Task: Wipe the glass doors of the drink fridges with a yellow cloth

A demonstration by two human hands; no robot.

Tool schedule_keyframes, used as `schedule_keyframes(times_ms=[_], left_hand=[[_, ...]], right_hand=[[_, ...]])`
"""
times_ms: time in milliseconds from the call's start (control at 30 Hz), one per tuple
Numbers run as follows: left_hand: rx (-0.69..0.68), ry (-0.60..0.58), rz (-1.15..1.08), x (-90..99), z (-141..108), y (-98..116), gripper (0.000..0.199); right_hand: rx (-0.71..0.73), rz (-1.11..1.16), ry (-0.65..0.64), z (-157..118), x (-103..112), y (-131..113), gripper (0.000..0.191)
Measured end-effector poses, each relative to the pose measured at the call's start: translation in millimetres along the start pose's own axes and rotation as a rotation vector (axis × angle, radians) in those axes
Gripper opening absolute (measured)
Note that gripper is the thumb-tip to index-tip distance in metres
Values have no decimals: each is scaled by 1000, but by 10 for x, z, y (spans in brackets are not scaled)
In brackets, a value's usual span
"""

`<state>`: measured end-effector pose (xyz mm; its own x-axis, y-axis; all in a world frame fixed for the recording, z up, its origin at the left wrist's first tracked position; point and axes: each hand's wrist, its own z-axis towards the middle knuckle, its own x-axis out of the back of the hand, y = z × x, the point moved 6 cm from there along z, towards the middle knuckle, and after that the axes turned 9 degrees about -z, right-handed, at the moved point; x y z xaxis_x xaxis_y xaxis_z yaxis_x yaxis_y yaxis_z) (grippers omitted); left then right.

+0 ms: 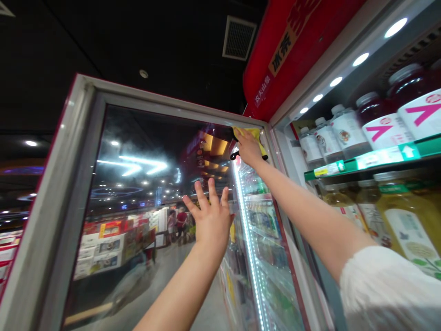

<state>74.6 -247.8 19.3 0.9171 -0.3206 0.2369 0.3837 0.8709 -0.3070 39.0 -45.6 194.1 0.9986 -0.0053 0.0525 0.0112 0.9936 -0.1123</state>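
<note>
My right hand (248,146) presses a yellow cloth (255,133) with black edging against the upper right corner of the glass door (155,257). Part of the cloth is hidden under the fingers. Lower down and to the left, my left hand (211,219) has its fingers spread in front of the same pane; whether the palm touches the glass I cannot tell. A grey frame (165,105) surrounds the pane, and the door stands open beside the lit drinks fridge. Hazy patches and reflections show in the glass.
To the right, fridge shelves hold several bottles (347,126), with a green price strip (379,158) along the shelf edge. A red header panel (275,59) hangs above. Through the glass appear stacked boxes (106,253) and people (181,223) in the distance.
</note>
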Motion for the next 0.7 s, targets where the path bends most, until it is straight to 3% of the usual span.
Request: schedule_keyframes(times_ms=[100, 233, 433, 500, 600, 700], left_hand=[[11, -8, 4, 7, -1, -22, 71], [25, -64, -1, -2, 8, -36, 78], [26, -49, -27, 1, 14, -19, 79], [7, -39, -46, 1, 5, -15, 79], [-17, -12, -61, -11, -13, -28, 82], [-32, 23, -68, -35, -24, -45, 82]], right_hand=[[122, 27, -4, 56, 0, 20, 61], [20, 45, 33, -16, -47, 324, 63], [-9, 33, 93, -1114, -236, 403, 59], [2, 42, 87, -1248, -250, 410, 58], [-26, 47, 94, -967, -192, 381, 58], [-158, 28, 75, -581, -127, 239, 58]])
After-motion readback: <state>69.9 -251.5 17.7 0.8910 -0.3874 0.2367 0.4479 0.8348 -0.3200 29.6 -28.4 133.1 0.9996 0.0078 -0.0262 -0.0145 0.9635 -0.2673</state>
